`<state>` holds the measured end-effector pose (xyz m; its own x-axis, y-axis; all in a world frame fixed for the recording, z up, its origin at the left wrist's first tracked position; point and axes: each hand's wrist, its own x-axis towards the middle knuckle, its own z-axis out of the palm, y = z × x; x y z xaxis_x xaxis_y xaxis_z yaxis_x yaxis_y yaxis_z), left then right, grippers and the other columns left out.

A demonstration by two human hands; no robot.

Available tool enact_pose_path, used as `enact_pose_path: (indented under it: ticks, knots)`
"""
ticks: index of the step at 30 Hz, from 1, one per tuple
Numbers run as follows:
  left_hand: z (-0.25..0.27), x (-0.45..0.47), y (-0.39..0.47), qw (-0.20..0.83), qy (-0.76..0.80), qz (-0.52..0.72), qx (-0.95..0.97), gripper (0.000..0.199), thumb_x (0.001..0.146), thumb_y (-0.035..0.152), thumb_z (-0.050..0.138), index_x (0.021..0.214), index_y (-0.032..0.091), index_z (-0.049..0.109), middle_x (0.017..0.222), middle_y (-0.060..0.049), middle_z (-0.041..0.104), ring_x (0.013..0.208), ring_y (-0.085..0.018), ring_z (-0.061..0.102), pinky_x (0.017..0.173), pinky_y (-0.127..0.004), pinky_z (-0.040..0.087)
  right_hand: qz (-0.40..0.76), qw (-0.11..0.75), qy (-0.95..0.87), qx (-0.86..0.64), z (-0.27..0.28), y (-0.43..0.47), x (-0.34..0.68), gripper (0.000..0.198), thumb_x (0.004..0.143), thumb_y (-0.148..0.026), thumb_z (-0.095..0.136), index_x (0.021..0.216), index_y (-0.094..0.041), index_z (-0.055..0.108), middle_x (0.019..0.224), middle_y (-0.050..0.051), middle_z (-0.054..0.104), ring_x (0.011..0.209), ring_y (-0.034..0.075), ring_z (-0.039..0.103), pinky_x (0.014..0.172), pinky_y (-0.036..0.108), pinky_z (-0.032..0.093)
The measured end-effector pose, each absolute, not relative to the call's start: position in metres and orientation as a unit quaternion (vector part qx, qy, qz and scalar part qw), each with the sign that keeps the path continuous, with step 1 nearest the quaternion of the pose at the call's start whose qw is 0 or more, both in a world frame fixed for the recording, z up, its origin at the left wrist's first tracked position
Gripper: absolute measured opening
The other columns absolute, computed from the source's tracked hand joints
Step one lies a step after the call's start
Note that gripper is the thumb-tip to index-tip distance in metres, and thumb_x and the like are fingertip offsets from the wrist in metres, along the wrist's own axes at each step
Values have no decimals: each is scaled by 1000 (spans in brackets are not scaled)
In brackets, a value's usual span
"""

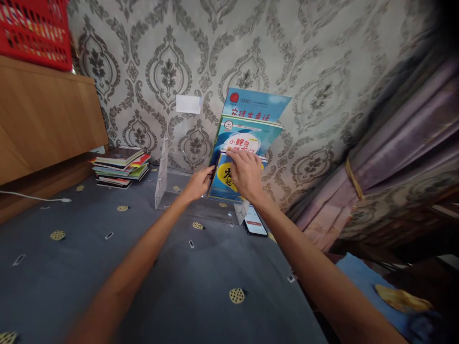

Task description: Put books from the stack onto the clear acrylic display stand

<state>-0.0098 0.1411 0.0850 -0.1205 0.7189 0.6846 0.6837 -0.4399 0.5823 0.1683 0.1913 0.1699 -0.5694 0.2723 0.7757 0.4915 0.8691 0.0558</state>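
Note:
Several books stand in steps in a clear acrylic stand (161,179), leaning back toward the wall. The lowest, front one is a blue book (225,188) with a yellow circle and black lettering. My right hand (246,173) lies over its front, with bent fingers gripping its top edge. My left hand (199,183) is at its left edge, fingers curled and closed against the side of the books. Behind rise a teal book (263,128) with red lettering and a taller blue book (274,104). The right hand hides part of the front cover.
A stack of books (122,165) lies at the left by the wall. A phone (256,223) with a lit screen lies by the stand's right side. A white cable (36,196), wooden cabinet (46,119), red basket (36,36) and tied curtain (330,177) flank the cloth-covered surface.

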Motion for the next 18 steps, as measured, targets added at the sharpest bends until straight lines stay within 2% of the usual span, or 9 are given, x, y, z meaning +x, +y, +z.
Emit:
enact_pose_path:
  ticks: [7,10,12,18]
  knots:
    - [70,-5,119,-11,561,474,678,56,84,4,45,136,17,58,136,-12,64,129,-26,58,114,-50,43,-118,436,-869,-200,166,189,175,46,95,-16,38,137,-20,56,141,12,61,134,29,50,113,53,34]
    - [63,-2,100,-51,579,461,670,57,84,2,41,136,18,57,139,-11,62,137,-25,50,118,-51,37,-104,476,-853,-188,151,179,185,45,97,-17,36,138,-18,55,145,14,57,140,27,45,116,54,32]
    - [58,-3,86,-76,585,463,661,55,85,1,39,135,18,58,137,-11,63,139,-24,47,118,-51,37,-80,481,-855,-178,131,169,193,43,98,-18,37,136,-20,56,144,14,59,139,27,48,114,54,35]
    - [37,-22,41,-117,606,475,627,40,91,8,39,118,20,65,118,-9,70,123,-24,58,109,-49,46,1,369,-925,-87,41,126,207,41,93,-8,41,125,-19,64,133,15,67,128,27,59,106,52,47]
